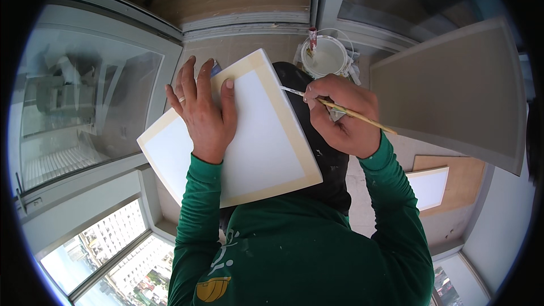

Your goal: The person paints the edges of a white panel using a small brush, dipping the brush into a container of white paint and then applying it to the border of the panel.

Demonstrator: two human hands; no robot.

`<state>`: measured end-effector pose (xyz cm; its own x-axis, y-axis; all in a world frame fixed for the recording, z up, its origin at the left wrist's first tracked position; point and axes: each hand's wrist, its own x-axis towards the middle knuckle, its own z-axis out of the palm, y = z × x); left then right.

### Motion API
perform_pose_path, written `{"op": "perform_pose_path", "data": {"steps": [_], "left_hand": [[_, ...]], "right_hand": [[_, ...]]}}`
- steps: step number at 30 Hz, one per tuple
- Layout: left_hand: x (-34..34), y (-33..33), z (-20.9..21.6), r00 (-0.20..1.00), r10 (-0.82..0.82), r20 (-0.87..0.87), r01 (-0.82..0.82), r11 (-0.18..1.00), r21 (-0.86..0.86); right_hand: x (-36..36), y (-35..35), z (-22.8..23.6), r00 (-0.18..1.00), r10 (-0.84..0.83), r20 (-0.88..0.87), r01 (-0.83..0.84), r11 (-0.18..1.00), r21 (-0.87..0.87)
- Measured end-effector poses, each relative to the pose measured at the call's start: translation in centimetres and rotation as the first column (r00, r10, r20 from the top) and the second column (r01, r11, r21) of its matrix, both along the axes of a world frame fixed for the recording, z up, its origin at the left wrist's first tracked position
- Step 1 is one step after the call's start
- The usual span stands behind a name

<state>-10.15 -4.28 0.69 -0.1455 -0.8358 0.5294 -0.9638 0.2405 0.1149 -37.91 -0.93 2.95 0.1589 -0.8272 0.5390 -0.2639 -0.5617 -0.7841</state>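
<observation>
Across my lap lies a white panel (263,130), tilted, with a band of cream masking tape along its borders. My left hand (205,110) rests flat on its upper left part, fingers spread over the edge, a ring on one finger. Pinched in my right hand (347,114) is a thin paintbrush (360,117) with a yellowish wooden handle. Its white-coated tip touches or nearly touches the panel's right edge. A small blue item shows partly behind the panel, beside my left fingers; I cannot tell what it is.
Beyond my knee stands a white paint bucket (327,56) with a red-handled brush (312,38) in it. A large grey panel (453,96) leans at right. On the floor, a smaller white panel (429,187) lies on brown board (462,184). A glass door (85,90) is at left.
</observation>
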Motion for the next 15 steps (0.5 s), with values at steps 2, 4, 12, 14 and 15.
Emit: {"op": "perform_pose_path", "data": {"steps": [2,4,12,14,15], "left_hand": [[0.0,0.0,0.0,1.0,0.001,-0.001,-0.001,1.0,0.001],[0.1,0.0,-0.1,1.0,0.001,0.004,-0.001,1.0,0.0],[0.0,0.0,0.0,1.0,-0.007,-0.004,0.007,1.0,0.003],[0.0,-0.1,0.1,1.0,-0.006,-0.004,0.006,1.0,0.007],[-0.1,-0.1,0.1,1.0,-0.003,-0.003,0.003,1.0,0.012]], "right_hand": [[0.0,-0.1,0.0,1.0,0.016,-0.013,-0.016,1.0,0.017],[-0.1,0.0,-0.1,0.999,0.039,-0.024,-0.038,0.999,0.039],[-1.1,1.1,-0.1,0.997,0.078,-0.029,-0.077,0.996,0.043],[-0.6,0.7,-0.1,0.999,0.041,0.011,-0.041,0.999,0.016],[-0.3,0.5,-0.1,1.0,0.022,0.014,-0.022,1.0,0.005]]}}
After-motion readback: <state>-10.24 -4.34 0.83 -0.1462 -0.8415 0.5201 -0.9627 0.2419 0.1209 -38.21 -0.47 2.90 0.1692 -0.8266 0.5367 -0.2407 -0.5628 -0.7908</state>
